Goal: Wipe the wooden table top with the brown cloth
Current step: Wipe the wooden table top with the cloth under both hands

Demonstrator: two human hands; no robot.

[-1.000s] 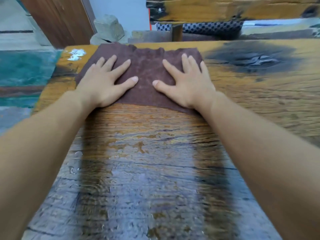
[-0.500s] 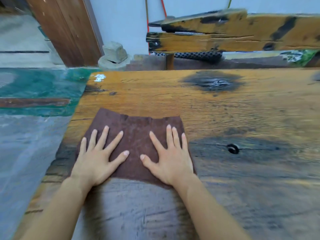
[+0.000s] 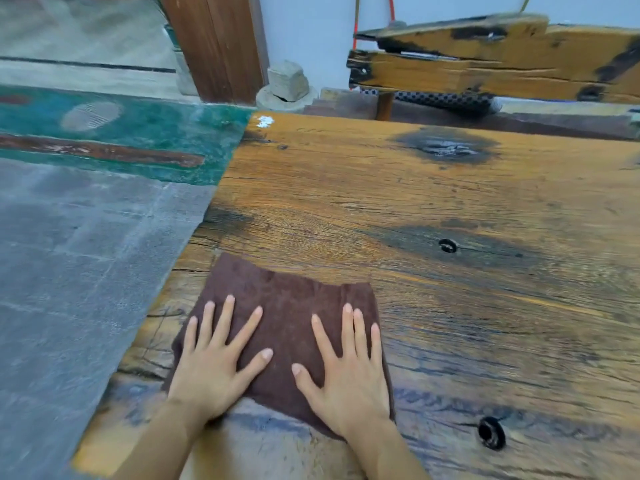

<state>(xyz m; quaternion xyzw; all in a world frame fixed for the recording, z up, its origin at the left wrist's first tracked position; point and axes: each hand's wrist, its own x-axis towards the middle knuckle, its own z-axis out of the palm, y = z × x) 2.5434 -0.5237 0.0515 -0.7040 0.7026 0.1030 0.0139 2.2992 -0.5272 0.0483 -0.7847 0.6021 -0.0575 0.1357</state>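
While it lies spread flat near the left edge of the wooden table top, the brown cloth is pinned under both palms. The left hand covers its left half, fingers straight and fanned, thumb stretched toward the middle. The right hand presses the right half the same way, its little finger near the cloth's right edge. Neither hand curls round the fabric. A bare strip of cloth shows between the two thumbs, and the wavy far edge lies free beyond the fingertips. The near edge is partly hidden beneath the palms and wrists. Both forearms are cut off at the bottom. Right of the hands the wood grain is blurred, and a dark round hole sits near the right wrist.
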